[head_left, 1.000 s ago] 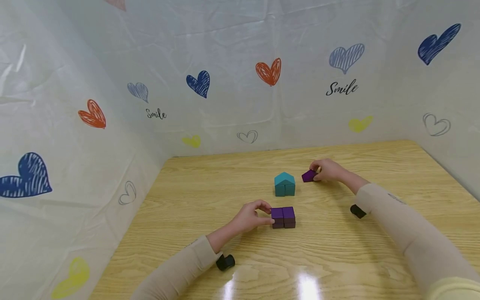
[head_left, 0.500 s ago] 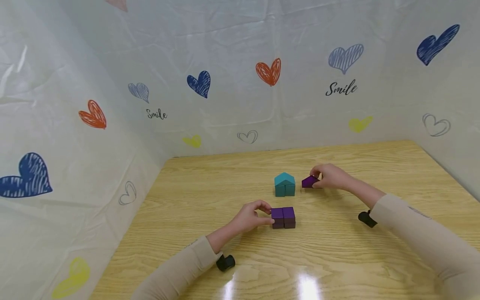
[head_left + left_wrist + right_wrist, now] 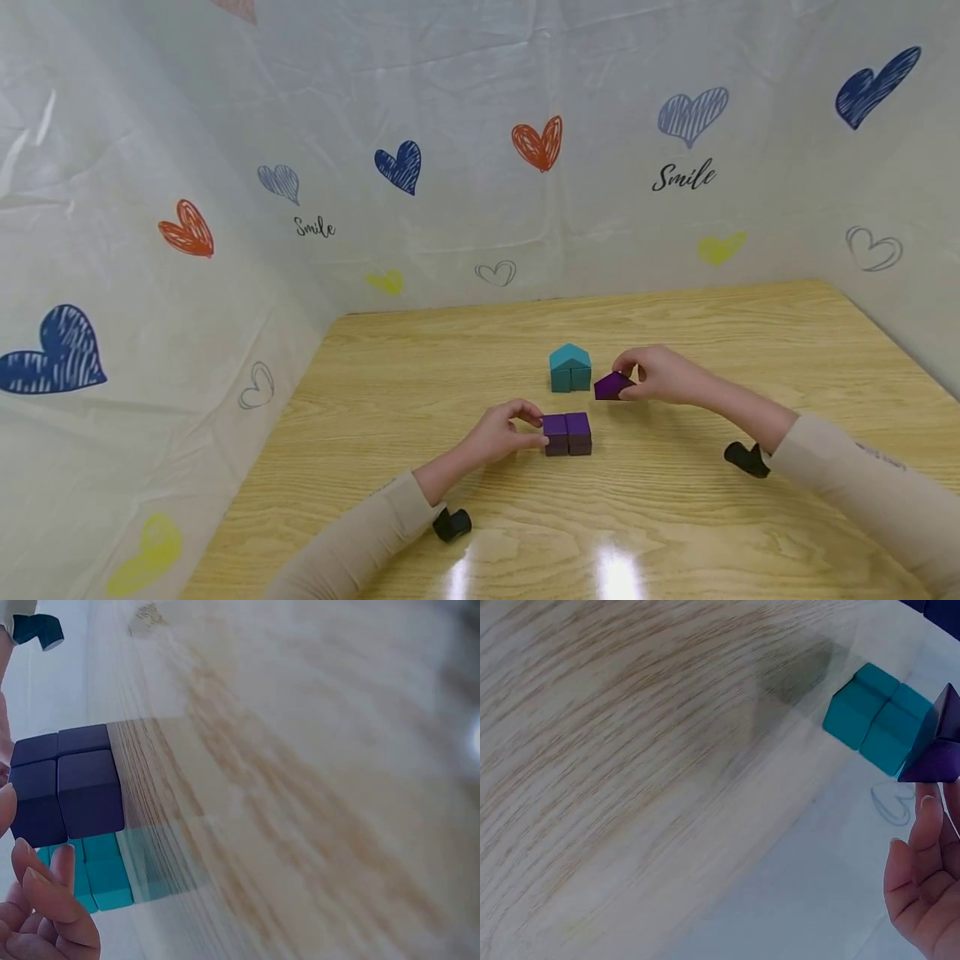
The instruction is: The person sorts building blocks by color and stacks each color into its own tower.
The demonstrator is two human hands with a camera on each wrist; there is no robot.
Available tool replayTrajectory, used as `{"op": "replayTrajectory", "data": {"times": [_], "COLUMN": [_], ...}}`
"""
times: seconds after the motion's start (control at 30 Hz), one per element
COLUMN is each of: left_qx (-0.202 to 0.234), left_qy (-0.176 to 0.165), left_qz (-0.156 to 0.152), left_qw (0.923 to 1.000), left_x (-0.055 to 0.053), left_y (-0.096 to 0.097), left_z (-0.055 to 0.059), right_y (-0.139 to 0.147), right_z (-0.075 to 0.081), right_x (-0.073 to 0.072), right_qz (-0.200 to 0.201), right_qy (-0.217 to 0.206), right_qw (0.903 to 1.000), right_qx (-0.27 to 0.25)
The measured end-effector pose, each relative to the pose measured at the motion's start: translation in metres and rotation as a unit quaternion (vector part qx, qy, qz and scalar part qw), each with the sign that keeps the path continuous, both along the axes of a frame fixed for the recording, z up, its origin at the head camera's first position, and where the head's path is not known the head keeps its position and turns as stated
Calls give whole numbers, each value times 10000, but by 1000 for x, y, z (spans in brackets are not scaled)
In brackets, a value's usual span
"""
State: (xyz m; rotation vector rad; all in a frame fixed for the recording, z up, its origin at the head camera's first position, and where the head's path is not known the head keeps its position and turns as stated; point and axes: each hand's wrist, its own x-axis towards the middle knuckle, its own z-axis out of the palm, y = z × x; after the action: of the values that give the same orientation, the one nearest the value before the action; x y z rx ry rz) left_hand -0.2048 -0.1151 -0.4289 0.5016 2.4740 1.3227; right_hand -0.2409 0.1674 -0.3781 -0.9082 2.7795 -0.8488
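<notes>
In the head view my left hand (image 3: pixel 501 433) pinches the left end of the purple blocks (image 3: pixel 578 427) between thumb and fingers. These blocks stand side by side; the left wrist view shows purple blocks (image 3: pixel 90 791) in two layers. My right hand (image 3: pixel 660 377) pinches a purple roof-shaped block (image 3: pixel 611 385) by its right end, with thumb and fingertips. That block is held behind and right of the purple blocks. In the right wrist view the roof-shaped block (image 3: pixel 934 759) is partly cut off by the frame edge, with fingertips beneath it.
A small teal house of blocks (image 3: pixel 570 369), with a triangular roof, stands behind the purple blocks. Black wrist cameras (image 3: pixel 452 525) hang under both sleeves. The wood-grain table (image 3: pixel 420 367) meets a white heart-printed curtain (image 3: pixel 465 225) at the back and sides.
My right hand has brought the purple roof-shaped block nearer, from behind right of the teal house to beside its lower right. My left hand and the purple blocks have stayed put.
</notes>
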Motion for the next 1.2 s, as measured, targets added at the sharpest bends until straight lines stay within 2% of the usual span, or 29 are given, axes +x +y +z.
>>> {"op": "replayTrajectory", "data": {"times": [0.27, 0.57, 1.0, 1.2], "left_qx": [-8, 50, 184, 139], "left_qy": [59, 72, -18, 81], "left_qz": [-33, -33, -88, -120], "left_qw": [10000, 10000, 9998, 9998], "left_x": [-1, 0, 1, 2], "left_y": [-1, -1, -1, 0], "left_z": [1, -1, 1, 0], "right_y": [-16, -35, -53, -57], "right_z": [7, 6, 1, 0], "right_x": [14, 23, 30, 33], "right_qz": [269, 493, 634, 605], "right_qy": [123, 507, 435, 481], "right_qw": [9992, 9974, 9970, 9969], "right_qx": [-251, -103, -130, -127]}}
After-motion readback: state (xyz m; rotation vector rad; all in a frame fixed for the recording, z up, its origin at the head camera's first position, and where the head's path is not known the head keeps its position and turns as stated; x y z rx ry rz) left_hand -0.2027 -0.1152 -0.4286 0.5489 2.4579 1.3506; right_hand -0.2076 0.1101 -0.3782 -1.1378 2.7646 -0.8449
